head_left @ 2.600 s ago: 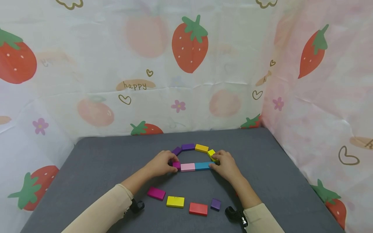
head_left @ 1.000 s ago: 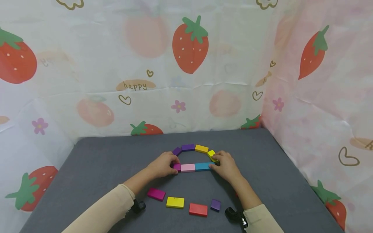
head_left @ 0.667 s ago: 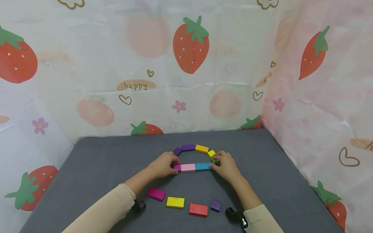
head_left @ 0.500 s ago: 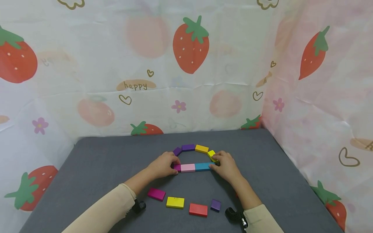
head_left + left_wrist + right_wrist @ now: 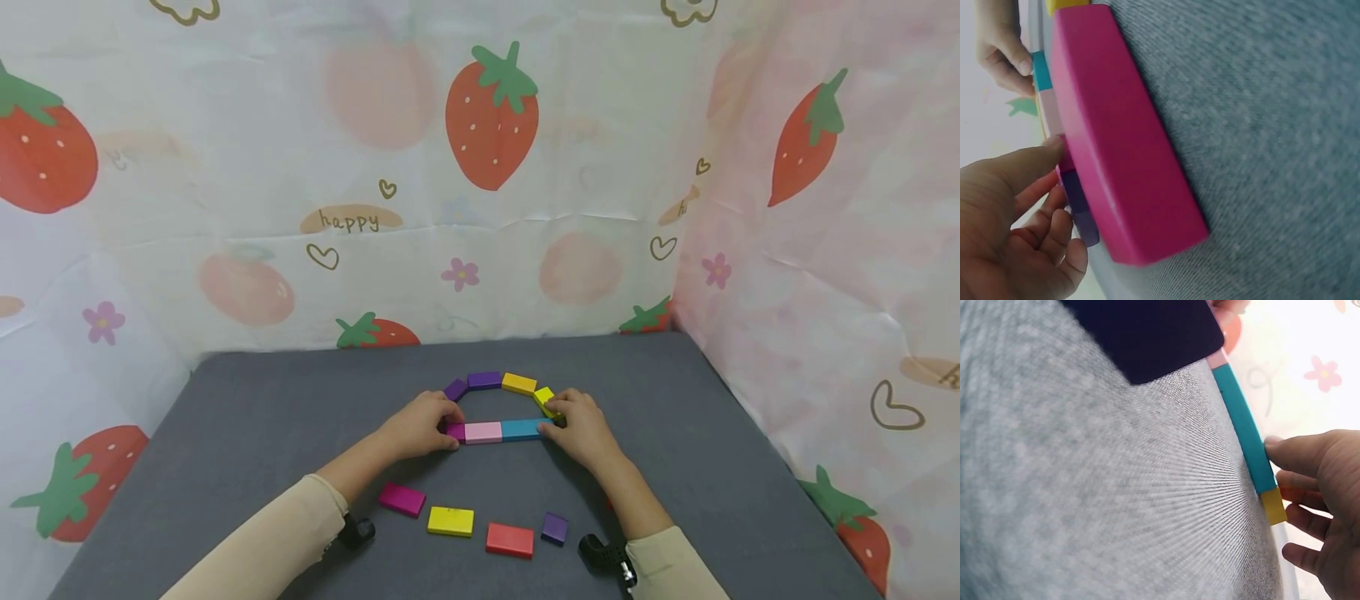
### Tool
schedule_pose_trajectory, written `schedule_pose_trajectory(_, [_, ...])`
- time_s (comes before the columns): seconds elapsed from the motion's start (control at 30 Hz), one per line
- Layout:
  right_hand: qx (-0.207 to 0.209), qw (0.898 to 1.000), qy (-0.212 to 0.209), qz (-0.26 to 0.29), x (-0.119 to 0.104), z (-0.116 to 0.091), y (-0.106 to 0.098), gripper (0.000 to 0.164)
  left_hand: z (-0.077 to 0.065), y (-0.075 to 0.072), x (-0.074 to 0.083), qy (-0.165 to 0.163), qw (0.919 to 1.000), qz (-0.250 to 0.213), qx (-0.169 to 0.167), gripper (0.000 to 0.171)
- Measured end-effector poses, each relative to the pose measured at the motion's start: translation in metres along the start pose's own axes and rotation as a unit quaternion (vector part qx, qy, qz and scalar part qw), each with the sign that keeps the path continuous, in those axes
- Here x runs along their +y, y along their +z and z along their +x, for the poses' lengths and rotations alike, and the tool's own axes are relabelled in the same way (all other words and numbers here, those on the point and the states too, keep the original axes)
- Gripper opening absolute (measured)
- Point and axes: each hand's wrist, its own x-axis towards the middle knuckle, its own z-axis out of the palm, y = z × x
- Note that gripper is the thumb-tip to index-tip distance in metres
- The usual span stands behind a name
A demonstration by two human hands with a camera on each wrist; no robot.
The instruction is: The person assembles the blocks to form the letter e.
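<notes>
Toward the back of the table, flat colored blocks form a half-ring closed by a straight row. With thumb and fingers, my left hand (image 5: 422, 425) pinches the magenta block (image 5: 456, 432) at the row's left end. Beside it lie a pink block (image 5: 483, 432) and a blue block (image 5: 521, 429). My right hand (image 5: 587, 429) pinches the blue block's right end, its thumb on the near side; its fingers are near a yellow block (image 5: 545, 398). Left of that, an orange-yellow block (image 5: 519, 382) and two purple blocks (image 5: 484, 380) complete the curve, the left one partly behind my left hand.
In front of the shape lie a loose magenta block (image 5: 402, 499), a yellow block (image 5: 451, 521), a red block (image 5: 510, 540) and a small purple block (image 5: 555, 528). Behind the grey table (image 5: 300, 408) hangs a strawberry-print cloth (image 5: 480, 308), which also stands at both sides.
Since the earliest frame, my left hand has shifted slightly right and the magenta block now sits against the pink one. My right hand has stayed put.
</notes>
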Motion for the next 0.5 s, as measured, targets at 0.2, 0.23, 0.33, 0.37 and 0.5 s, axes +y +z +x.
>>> schedule_pose_trajectory(0.2, [-0.003, 1.0, 0.001, 0.001, 0.001, 0.0, 0.001, 0.044, -0.007, -0.011, 0.002, -0.009, 0.9985, -0.052, 0.011, 0.029])
schedule_pose_trajectory(0.23, [-0.003, 1.0, 0.002, 0.002, 0.001, 0.0, 0.002, 0.044, -0.008, -0.014, 0.002, -0.013, 0.9978, -0.063, 0.013, 0.029])
schedule_pose_trajectory(0.33, [-0.001, 1.0, 0.002, 0.005, 0.001, 0.0, 0.002, 0.044, -0.01, -0.023, 0.003, -0.021, 0.9955, -0.088, 0.027, 0.032])
schedule_pose_trajectory(0.37, [0.0, 1.0, 0.001, 0.006, 0.001, 0.001, 0.002, 0.044, -0.011, -0.027, 0.003, -0.024, 0.9946, -0.095, 0.034, 0.033])
schedule_pose_trajectory(0.5, [-0.003, 1.0, -0.001, 0.006, 0.002, 0.0, 0.0, 0.045, -0.015, -0.036, 0.004, -0.035, 0.9915, -0.112, 0.056, 0.033])
